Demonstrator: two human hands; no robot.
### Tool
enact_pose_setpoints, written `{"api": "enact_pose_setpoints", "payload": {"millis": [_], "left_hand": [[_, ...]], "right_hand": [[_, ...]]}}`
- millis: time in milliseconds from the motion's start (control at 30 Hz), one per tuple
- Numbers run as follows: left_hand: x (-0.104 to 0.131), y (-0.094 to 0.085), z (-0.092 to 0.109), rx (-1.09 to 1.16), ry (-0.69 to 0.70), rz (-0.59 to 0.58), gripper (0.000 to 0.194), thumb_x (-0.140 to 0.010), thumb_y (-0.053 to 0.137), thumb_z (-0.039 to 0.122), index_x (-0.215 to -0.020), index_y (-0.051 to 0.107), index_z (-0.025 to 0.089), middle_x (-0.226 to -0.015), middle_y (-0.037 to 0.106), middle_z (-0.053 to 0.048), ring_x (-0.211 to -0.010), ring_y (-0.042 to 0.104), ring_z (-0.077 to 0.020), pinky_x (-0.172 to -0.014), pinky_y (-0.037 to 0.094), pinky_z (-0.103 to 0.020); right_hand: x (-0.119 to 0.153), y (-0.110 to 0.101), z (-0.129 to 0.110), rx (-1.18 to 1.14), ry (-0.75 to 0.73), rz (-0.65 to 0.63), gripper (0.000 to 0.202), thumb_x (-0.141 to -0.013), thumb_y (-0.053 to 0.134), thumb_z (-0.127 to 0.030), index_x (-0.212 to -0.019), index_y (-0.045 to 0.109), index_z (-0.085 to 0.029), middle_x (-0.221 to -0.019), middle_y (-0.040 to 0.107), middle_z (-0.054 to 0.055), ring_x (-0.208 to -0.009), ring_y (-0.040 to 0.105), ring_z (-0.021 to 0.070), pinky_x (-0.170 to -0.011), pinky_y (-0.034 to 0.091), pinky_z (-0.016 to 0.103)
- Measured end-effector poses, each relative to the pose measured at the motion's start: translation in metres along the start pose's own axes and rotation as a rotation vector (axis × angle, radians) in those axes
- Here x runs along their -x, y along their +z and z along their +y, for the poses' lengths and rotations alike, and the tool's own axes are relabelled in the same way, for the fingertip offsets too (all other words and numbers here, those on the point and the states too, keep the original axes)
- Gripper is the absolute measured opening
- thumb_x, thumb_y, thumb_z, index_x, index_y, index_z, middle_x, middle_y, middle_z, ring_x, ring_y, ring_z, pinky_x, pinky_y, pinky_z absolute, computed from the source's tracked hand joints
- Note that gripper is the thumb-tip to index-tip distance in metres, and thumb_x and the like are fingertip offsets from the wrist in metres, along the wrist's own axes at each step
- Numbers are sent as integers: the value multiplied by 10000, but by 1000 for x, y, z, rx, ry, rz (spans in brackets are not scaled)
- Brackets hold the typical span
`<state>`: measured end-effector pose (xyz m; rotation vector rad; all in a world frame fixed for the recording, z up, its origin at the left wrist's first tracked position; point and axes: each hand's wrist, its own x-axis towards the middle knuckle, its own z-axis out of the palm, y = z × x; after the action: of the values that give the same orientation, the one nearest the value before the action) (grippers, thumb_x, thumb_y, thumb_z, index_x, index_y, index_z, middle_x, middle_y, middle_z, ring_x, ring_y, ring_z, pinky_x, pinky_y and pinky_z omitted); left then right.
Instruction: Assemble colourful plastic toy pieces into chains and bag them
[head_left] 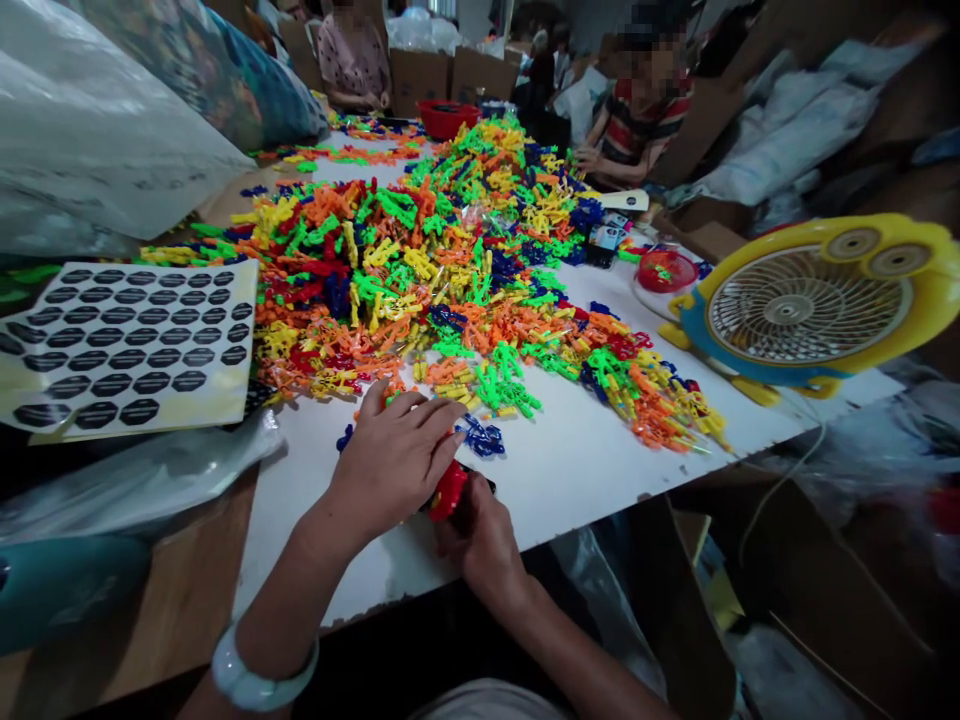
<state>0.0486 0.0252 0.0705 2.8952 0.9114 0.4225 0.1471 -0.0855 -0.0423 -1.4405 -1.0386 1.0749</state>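
Note:
My left hand [394, 455] lies palm down over the front of the white table, its fingers stretched and apart, beside the red piece; what is under its palm is hidden. Close to the table edge, my right hand [487, 540] is closed around a shiny red plastic piece [448, 492], whose kind I cannot make out. Something dark and flat shows behind that piece, partly covered by my fingers. Just beyond my hands lie dark blue plastic figures [484, 437] and a large heap of colourful plastic figures [420, 260] in orange, green, yellow, red and blue.
Sheets of black octagonal stickers [112, 340] lie at the left, near clear plastic bags [97, 130]. A yellow fan [810, 300] stands at the right, near a small red basket [666, 270]. A red basin [448, 120] is at the back. Two people sit across the white table [585, 450].

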Motion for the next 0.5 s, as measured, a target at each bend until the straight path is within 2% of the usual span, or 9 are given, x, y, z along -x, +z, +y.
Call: {"api": "enact_pose_setpoints", "payload": {"millis": [100, 167, 333, 433, 500], "left_hand": [[0, -1, 1, 4, -3, -5, 370, -969, 346, 359, -1250, 564, 259, -1231, 659, -38, -1118, 563, -253, -1079, 224, -538], [0, -1, 1, 7, -2, 3, 371, -969, 350, 361, -1258, 560, 262, -1227, 661, -40, -1116, 564, -251, -1084, 219, -538], [0, 0, -1, 8, -11, -4, 374, -970, 346, 375, -1246, 567, 254, -1246, 652, -35, -1138, 556, -260, -1087, 211, -556], [1, -1, -1, 18, 4, -19, 437, -936, 396, 470, -1276, 545, 238, -1274, 633, -58, -1171, 537, -287, -1093, 210, -563], [1, -1, -2, 11, 21, -25, 541, -886, 448, 551, -1306, 520, 218, -1280, 623, -85, -1189, 522, -316, -1096, 203, -579]], "right_hand": [[-1, -5, 2, -203, 42, -75, 253, -798, 597, -280, -976, 419, -250, -686, 574, -45, -503, 559, 135, -482, 481, 253], [0, -8, 5, -180, 23, -91, 236, -805, 576, -258, -988, 427, -245, -659, 564, -52, -487, 547, 131, -470, 465, 243], [3, -1, 12, 346, -225, 83, 155, -783, 532, -183, -935, 527, -212, -834, 623, 48, -700, 580, 179, -631, 492, 288], [1, 14, 10, 620, -200, 131, 284, -782, 511, -130, -1056, 567, -181, -976, 651, 129, -747, 616, 226, -634, 493, 319], [-1, 19, 7, 685, -154, 133, 345, -785, 505, -99, -1114, 575, -178, -1039, 651, 147, -766, 632, 236, -615, 488, 309]]}}
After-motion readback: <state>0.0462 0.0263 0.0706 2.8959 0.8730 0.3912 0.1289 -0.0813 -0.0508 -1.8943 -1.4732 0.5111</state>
